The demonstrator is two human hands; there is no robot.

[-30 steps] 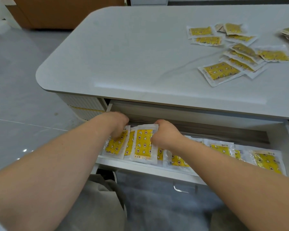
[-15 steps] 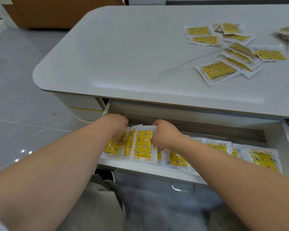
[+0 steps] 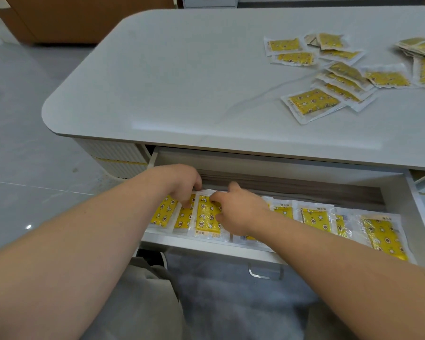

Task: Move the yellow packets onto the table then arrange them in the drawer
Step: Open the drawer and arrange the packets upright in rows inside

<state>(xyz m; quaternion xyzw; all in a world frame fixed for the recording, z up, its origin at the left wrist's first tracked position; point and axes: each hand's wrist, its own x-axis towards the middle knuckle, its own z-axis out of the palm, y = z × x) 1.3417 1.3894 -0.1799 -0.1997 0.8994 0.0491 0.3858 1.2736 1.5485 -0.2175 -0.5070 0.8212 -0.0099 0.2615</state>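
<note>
At left end of drawer [image 3: 207, 244], your L hand [image 3: 179, 180] & R hand [image 3: 241, 212] fingers [image 3: 217, 198] pinched one packet [image 3: 206, 223], prob. aligning it w/ row.

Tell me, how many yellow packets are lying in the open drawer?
8 in the drawer, an overlapping row: three yellow packets by the left hand, one under the right hand, four further right. Others may be hidden.

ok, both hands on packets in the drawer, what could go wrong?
1. The row overlaps; nudging the packet between left hand and right hand could drag neighbours askew.
2. Many loose packets lie on the table; the drawer may run short of room.
</note>
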